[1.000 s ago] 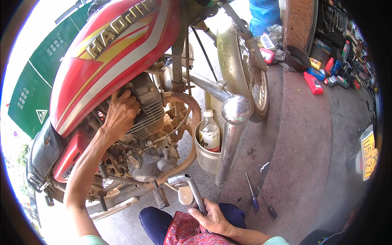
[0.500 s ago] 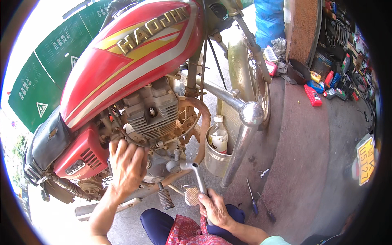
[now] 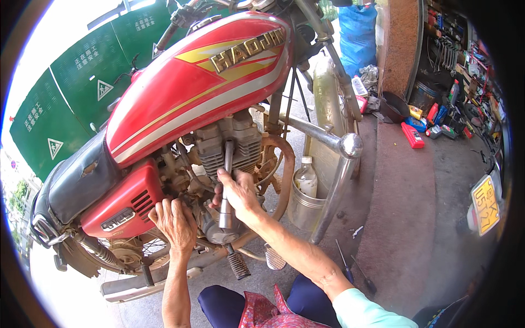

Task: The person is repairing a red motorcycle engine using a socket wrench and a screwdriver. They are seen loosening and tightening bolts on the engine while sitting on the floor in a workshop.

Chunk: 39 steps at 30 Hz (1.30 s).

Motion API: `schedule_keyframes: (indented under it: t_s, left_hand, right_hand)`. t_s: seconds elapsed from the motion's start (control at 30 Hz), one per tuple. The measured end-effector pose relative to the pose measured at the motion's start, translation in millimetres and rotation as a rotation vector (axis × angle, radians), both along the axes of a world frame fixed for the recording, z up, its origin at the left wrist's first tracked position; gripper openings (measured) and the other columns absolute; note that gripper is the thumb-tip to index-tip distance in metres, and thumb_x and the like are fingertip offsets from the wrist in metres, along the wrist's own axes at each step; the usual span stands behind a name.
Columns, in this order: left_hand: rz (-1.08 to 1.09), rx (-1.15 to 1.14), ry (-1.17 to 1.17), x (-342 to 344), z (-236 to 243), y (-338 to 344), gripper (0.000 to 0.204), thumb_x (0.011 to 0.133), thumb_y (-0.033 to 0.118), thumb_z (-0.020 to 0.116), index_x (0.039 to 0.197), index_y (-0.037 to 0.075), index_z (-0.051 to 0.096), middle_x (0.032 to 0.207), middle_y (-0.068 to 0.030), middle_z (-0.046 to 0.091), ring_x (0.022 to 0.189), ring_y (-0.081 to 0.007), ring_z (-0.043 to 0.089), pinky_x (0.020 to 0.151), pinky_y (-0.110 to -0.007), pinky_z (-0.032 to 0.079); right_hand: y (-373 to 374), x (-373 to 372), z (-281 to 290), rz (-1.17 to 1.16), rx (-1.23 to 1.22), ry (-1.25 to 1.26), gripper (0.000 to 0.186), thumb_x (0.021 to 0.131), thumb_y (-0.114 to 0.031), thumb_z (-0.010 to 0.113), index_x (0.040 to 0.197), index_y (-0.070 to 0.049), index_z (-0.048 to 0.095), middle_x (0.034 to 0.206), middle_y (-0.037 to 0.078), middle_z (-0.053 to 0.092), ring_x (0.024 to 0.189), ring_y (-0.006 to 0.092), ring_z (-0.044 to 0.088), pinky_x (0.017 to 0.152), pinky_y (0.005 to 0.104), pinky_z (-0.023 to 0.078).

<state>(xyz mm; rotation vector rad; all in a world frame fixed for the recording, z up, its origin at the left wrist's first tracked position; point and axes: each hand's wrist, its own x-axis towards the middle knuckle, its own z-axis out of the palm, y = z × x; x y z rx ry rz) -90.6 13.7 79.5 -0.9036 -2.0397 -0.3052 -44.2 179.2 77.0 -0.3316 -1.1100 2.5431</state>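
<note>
Right hand (image 3: 239, 192) is wrapped around the middle of a tubular metal wrench (image 3: 225, 212), thumb laid across the front of the shaft, other fingertips showing at its left side. Grip is narrow and firm in appearance. Right forearm runs diagonally up and leftward from the lower right, elbow side covered by a pale green sleeve (image 3: 365, 310), bare from there to the wrist. Wrench stands close to upright within the right hand: its upper end meets the finned cylinder (image 3: 210, 148) just above that hand, and its thicker lower end hangs below it, in front of the grey engine casing (image 3: 221, 236). Whether the upper end is seated on a part cannot be told. Left hand (image 3: 174, 225) lies lower and to the left of the right hand, well separated from the wrench, back uppermost, knuckles raised, fingers bent and directed away from the person. Its fingertips are hidden against the engine side; whether it holds anything cannot be told. Left forearm rises almost vertically from the lower edge, bare. Immediately left of the left hand is a red side panel (image 3: 126, 199); above both hands is a red fuel tank (image 3: 191, 101). To the right of the right hand, a bottle (image 3: 306, 182) stands in a metal container (image 3: 305, 212). Below the right hand is a ribbed footpeg (image 3: 238, 264).
</note>
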Motion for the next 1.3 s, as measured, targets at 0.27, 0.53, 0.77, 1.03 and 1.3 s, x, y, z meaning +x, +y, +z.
schedule_keyframes:
  t_s: [0.27, 0.53, 0.77, 1.03, 1.3]
  left_hand:
    - [-0.026, 0.068, -0.022, -0.2, -0.6, -1.1, 0.010, 0.074, 0.007, 0.056, 0.083, 0.004, 0.053, 0.078, -0.0129, 0.046, 0.078, -0.0308, 0.047, 0.077, -0.041, 0.032]
    - [-0.066, 0.137, -0.007, -2.5, -2.3, -1.0, 0.009, 0.072, 0.007, 0.060, 0.075, 0.006, 0.052, 0.074, -0.0100, 0.045, 0.074, -0.0283, 0.046, 0.074, -0.040, 0.031]
    - [-0.092, 0.196, -0.030, -0.2, -3.2, -1.2, 0.006, 0.074, 0.004, 0.060, 0.079, 0.005, 0.056, 0.076, -0.0102, 0.049, 0.076, -0.0286, 0.048, 0.074, -0.039, 0.032]
    - [-0.104, 0.283, -0.158, -0.9, -4.3, -1.9, 0.006, 0.080, 0.005, 0.056, 0.081, 0.003, 0.061, 0.080, -0.0099, 0.055, 0.080, -0.0271, 0.052, 0.079, -0.038, 0.032]
    - [-0.172, 0.290, -0.143, -2.1, -5.2, -7.5, 0.020, 0.090, 0.015, 0.047, 0.085, 0.002, 0.063, 0.080, -0.0093, 0.056, 0.078, -0.0257, 0.051, 0.079, -0.038, 0.032]
  right_hand:
    - [-8.5, -16.4, -6.5, 0.111, -0.175, -0.019, 0.028, 0.098, -0.028, 0.052, 0.090, -0.001, 0.054, 0.066, 0.009, 0.058, 0.050, 0.0212, 0.058, 0.049, 0.0388, 0.054]
    - [127.9, 26.4, -21.0, 0.123, 0.707, -0.041, 0.024, 0.087, -0.026, 0.072, 0.087, -0.002, 0.067, 0.063, 0.002, 0.061, 0.045, 0.0051, 0.049, 0.039, 0.0199, 0.037]
    - [59.2, 29.1, -24.8, -0.105, 0.594, 0.034, 0.022, 0.094, -0.018, 0.059, 0.085, 0.001, 0.061, 0.063, 0.005, 0.061, 0.042, 0.0064, 0.051, 0.033, 0.0202, 0.039]
    - [-25.0, -23.8, 2.1, 0.004, -0.055, 0.073, 0.030, 0.098, -0.029, 0.054, 0.095, 0.001, 0.055, 0.078, 0.011, 0.062, 0.065, 0.0234, 0.066, 0.061, 0.0378, 0.059]
    - [-24.9, -24.9, 7.7, -0.019, -0.303, 0.134, 0.031, 0.098, -0.030, 0.051, 0.090, 0.000, 0.054, 0.076, 0.012, 0.059, 0.062, 0.0252, 0.063, 0.062, 0.0417, 0.059]
